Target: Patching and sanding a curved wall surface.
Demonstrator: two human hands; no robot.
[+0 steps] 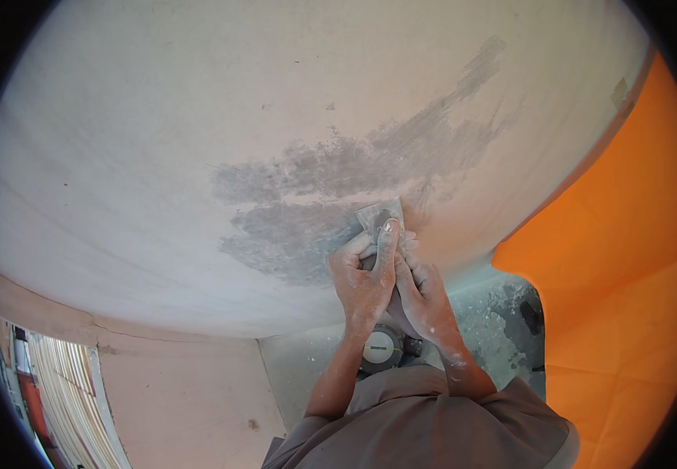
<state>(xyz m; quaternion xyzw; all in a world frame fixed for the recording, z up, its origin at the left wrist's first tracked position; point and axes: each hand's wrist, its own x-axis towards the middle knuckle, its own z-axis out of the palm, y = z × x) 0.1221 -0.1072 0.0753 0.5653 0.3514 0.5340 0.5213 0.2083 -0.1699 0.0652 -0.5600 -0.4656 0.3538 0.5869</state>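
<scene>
Both hands are together low on a pale, curved wall (pixel 158 117), closed around a flat, dust-smeared putty knife (pixel 381 213) with a wide blade. My left hand (pixel 360 273) grips it with the thumb laid up along the blade. My right hand (pixel 424 289) closes on it from the right, fingers beside the left thumb. The handle is hidden in the hands. White dust coats the fingers and wrists. A rough grey patch (pixel 338 168) spreads over the wall above and left of the blade.
An orange sheet (pixel 619 297) hangs along the right side. Below my forearms is a round dark object with a pale disc (pixel 381 348). The grey floor (pixel 494 320) has dark blotches. A pinkish panel (pixel 182 391) and pale slats (pixel 65 375) lie at lower left.
</scene>
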